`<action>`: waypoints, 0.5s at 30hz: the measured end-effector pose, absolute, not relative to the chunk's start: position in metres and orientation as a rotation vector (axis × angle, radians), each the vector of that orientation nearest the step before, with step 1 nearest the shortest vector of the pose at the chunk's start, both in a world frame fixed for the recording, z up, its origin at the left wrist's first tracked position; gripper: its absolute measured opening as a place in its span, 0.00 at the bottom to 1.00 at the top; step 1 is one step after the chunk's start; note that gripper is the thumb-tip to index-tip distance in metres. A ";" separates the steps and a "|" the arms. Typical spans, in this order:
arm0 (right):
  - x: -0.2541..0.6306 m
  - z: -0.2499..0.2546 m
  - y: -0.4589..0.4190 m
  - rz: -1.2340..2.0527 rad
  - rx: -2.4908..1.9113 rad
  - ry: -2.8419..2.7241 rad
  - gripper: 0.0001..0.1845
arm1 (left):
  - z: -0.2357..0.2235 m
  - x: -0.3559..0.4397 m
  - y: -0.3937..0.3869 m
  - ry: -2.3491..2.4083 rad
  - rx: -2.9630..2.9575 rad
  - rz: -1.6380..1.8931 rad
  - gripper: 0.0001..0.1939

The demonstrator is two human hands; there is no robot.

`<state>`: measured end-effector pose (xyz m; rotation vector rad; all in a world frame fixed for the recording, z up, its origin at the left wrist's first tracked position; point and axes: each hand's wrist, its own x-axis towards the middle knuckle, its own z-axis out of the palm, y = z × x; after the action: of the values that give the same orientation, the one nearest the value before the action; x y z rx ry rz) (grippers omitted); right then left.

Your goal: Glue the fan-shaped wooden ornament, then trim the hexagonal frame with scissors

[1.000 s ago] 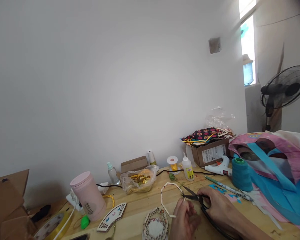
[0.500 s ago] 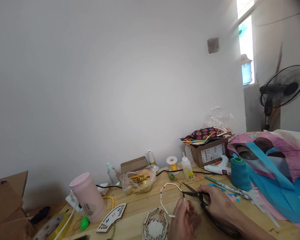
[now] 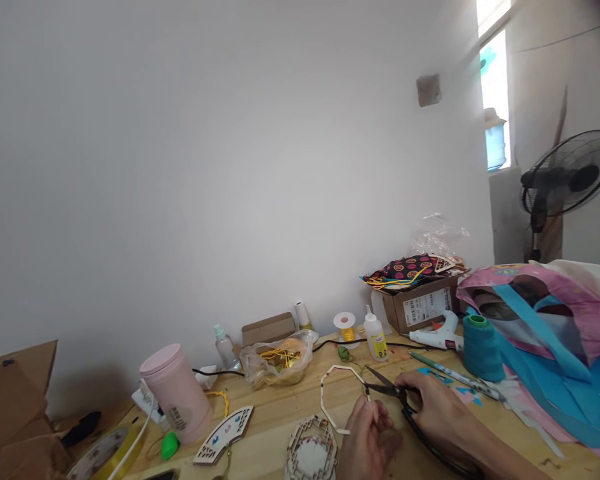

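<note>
In the head view, my left hand [image 3: 367, 437] pinches the lower right side of a thin pale octagonal frame [image 3: 323, 395]. My right hand [image 3: 433, 403] grips a pair of black-handled scissors [image 3: 384, 385], its fingers around the handles. The blades are parted and lie against the frame's right edge, just above my left fingertips; whether anything is between them I cannot tell. A lattice-edged wooden ornament [image 3: 311, 450] with a whitish centre lies left of my left hand. Farther left is a fan-shaped wooden piece [image 3: 225, 433] with coloured shapes and a cord.
A glue bottle [image 3: 376, 337], a yellow thread spool [image 3: 347, 330] and a plastic bag [image 3: 275, 360] of yellow cord stand behind. Right are a glue gun [image 3: 440, 337], teal thread cone [image 3: 481, 350] and pink-blue bag [image 3: 540, 313]. Left are a pink tumbler [image 3: 177, 393] and tape roll [image 3: 103, 457].
Almost nothing differs. The view has shifted very slightly, while both hands, the scissors and the octagonal frame keep nearly the same positions.
</note>
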<state>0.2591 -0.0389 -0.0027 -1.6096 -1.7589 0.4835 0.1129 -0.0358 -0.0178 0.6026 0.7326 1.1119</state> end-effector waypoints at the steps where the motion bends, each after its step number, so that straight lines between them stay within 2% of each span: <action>1: 0.259 -0.003 -0.039 0.482 -1.599 -1.765 0.15 | -0.018 0.113 -0.036 0.734 0.601 1.110 0.20; 8: 0.261 -0.008 -0.037 0.491 -1.540 -1.723 0.14 | -0.017 0.115 -0.036 0.724 0.633 1.103 0.21; 15: 0.263 -0.002 -0.032 0.605 -1.351 -1.613 0.22 | -0.020 0.113 -0.034 0.671 0.730 1.098 0.20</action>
<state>0.2633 -0.0319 -0.0023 -1.3512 -1.6134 0.6049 0.1134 -0.0342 -0.0199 0.7298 0.6706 1.0976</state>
